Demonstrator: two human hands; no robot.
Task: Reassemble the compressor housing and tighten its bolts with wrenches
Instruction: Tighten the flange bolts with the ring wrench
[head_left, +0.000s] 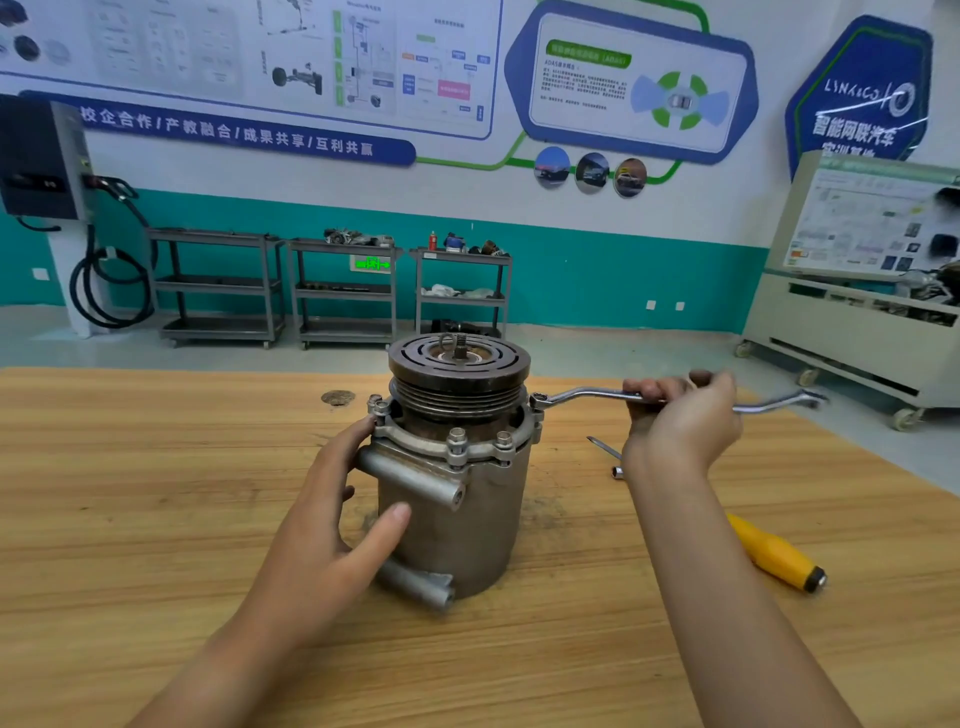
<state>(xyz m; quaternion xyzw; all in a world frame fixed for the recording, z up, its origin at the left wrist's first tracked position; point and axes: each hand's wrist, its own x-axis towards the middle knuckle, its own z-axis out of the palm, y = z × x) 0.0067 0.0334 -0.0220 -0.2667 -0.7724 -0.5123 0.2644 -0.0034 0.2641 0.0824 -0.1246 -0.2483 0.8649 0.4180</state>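
Head cam: R hand tight round wrench, L hand flat on housing.

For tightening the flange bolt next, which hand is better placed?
Right. The right hand grips the wrench, whose ring end sits on the right-side flange bolt. The left hand presses against the compressor housing, steadying it.
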